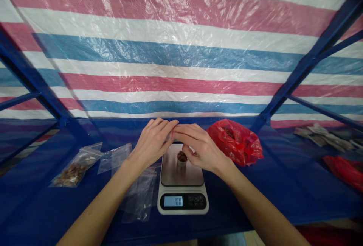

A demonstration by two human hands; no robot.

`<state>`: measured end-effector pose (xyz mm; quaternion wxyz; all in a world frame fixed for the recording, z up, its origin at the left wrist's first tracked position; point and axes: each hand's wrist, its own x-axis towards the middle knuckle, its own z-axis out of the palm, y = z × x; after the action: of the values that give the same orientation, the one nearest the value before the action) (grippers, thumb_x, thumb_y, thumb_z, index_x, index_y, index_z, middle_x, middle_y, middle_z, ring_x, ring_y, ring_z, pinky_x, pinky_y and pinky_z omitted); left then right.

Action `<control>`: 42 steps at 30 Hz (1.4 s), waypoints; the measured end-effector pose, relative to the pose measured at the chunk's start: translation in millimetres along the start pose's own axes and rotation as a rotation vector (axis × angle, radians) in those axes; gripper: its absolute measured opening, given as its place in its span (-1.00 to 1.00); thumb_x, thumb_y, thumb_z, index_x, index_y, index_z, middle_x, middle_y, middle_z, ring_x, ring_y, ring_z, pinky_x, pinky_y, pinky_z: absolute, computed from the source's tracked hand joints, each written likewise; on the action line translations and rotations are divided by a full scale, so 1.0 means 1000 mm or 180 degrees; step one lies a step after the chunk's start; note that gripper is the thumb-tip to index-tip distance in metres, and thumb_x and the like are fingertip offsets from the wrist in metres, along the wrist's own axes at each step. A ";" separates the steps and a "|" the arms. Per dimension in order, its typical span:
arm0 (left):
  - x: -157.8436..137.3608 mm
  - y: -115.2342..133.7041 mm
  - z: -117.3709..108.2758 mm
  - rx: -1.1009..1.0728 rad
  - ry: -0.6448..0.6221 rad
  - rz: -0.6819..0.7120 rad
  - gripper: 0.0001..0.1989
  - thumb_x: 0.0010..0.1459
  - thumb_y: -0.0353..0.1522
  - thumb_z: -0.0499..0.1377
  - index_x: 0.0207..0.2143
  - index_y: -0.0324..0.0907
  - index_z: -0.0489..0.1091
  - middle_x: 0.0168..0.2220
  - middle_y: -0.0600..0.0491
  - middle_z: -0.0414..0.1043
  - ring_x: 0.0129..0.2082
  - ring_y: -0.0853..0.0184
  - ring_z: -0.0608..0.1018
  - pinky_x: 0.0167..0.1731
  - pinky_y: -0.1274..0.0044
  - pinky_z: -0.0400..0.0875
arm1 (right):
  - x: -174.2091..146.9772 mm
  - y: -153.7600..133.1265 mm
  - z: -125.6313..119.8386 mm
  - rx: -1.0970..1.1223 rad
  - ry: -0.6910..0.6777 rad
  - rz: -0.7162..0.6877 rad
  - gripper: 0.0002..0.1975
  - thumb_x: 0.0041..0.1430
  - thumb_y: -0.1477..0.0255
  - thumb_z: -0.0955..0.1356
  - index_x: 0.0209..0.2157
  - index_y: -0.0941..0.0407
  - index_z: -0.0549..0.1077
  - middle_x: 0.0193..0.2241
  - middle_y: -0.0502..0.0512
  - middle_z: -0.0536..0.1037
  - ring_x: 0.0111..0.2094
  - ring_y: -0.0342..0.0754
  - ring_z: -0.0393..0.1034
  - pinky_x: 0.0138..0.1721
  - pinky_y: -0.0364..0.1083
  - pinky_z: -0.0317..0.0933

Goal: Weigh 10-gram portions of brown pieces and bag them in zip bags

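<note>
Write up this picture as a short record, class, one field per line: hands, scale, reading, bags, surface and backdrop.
Left hand: the left hand meets the right above the scale
Right hand: the right hand is bent beside the small cup; anything pinched is unclear
Scale: the scale bears a small cup of brown pieces
Reading: 10.0
Left side: filled zip bag, flat clear bags
Right side: red bag
Surface: blue tabletop
Backdrop: striped sheet
</note>
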<state>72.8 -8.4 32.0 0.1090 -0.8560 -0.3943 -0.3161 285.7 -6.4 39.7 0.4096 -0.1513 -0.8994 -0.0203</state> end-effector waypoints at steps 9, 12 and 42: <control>0.002 0.001 -0.007 0.0183 0.0291 0.0234 -0.71 0.29 -0.54 0.13 0.05 -0.27 0.40 0.02 -0.14 0.54 0.23 0.05 0.46 0.23 0.23 0.37 | 0.004 -0.015 0.003 -0.0921 -0.0742 -0.0031 -0.55 0.32 0.64 0.26 0.22 0.29 0.43 0.22 0.33 0.54 0.27 0.17 0.37 0.19 0.11 0.32; 0.002 0.006 -0.004 0.0260 0.0069 0.0631 -0.75 0.30 -0.58 0.08 -0.03 -0.27 0.43 -0.06 -0.12 0.56 0.24 0.05 0.47 0.25 0.22 0.36 | 0.001 -0.018 0.009 -0.0995 -0.1153 -0.0115 -0.68 0.32 0.61 0.32 0.06 0.28 0.53 0.04 0.32 0.63 0.15 0.15 0.45 0.21 0.07 0.30; -0.021 -0.007 0.015 0.0760 -0.0331 0.0183 -0.92 0.28 -0.47 0.22 -0.27 -0.12 0.45 -0.39 0.11 0.54 -0.40 0.24 0.54 -0.35 0.40 0.31 | -0.046 0.009 -0.029 0.0792 -0.0834 0.1537 -0.46 0.24 0.24 0.54 0.22 0.00 0.49 0.12 0.19 0.55 0.16 0.14 0.41 0.18 0.14 0.32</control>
<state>64.2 -9.7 6.5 0.1986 -0.8631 -0.4095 -0.2189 337.6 -14.5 23.7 0.2985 -0.3108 -0.8782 0.2078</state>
